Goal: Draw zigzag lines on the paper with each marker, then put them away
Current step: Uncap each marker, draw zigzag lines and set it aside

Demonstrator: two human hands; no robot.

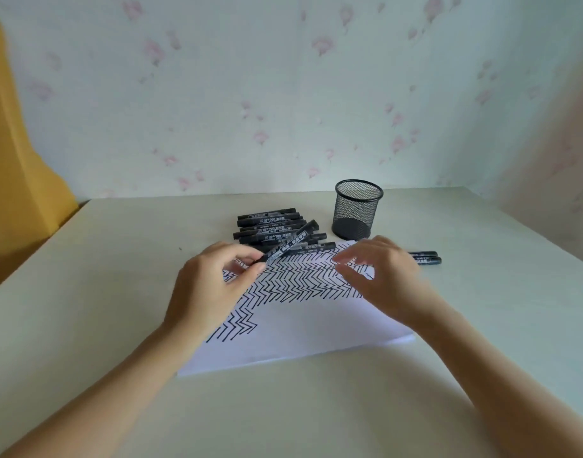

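A white sheet of paper (310, 328) lies on the table, its far half covered with black zigzag lines. My left hand (214, 285) pinches one black marker (290, 241) by its near end, the marker pointing up and to the right over the paper's far edge. Over the right part of the drawing, my right hand (379, 272) hovers with its fingers apart and nothing in it. A pile of several black markers (270, 226) lies just beyond the paper. Two more markers (427, 257) lie to the right, partly hidden by my right hand.
A black mesh pen cup (358, 209) stands upright and looks empty, behind the paper's far right corner. The pale table (118, 292) meets a floral-papered wall at the back. A yellow shape (16, 160) rises at the left edge.
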